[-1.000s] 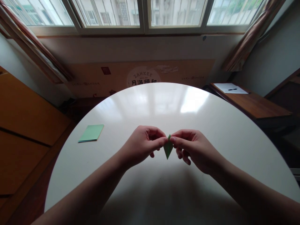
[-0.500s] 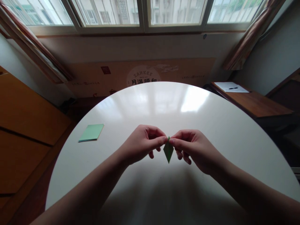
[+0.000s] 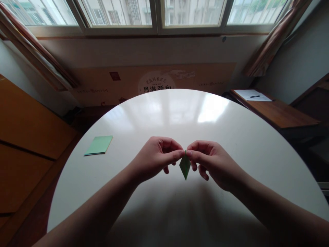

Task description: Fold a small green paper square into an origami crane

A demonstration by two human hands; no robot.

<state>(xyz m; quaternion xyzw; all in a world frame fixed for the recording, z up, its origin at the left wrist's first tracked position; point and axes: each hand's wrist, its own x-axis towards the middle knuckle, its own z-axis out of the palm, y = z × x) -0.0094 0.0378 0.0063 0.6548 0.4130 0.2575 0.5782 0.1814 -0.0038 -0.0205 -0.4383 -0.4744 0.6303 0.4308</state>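
A small piece of folded green paper (image 3: pixel 185 167), shaped like a narrow diamond, hangs point-down above the table. My left hand (image 3: pixel 160 154) pinches its upper left edge between thumb and forefinger. From the other side, my right hand (image 3: pixel 209 156) grips the upper right edge the same way, the two thumbs almost meeting at the top. The remaining fingers of both hands curl loosely below. Fingertips cover part of the paper's upper end.
A stack of light green square paper (image 3: pixel 99 145) lies at the left of the white round table (image 3: pixel 154 127). Beyond the right edge stands a wooden desk (image 3: pixel 285 111) bearing white sheets (image 3: pixel 244 94) and a pen (image 3: pixel 255 96).
Both hands keep their pinch on the folded paper. The right hand's lower fingers have shifted slightly, and the whole view has moved a little.
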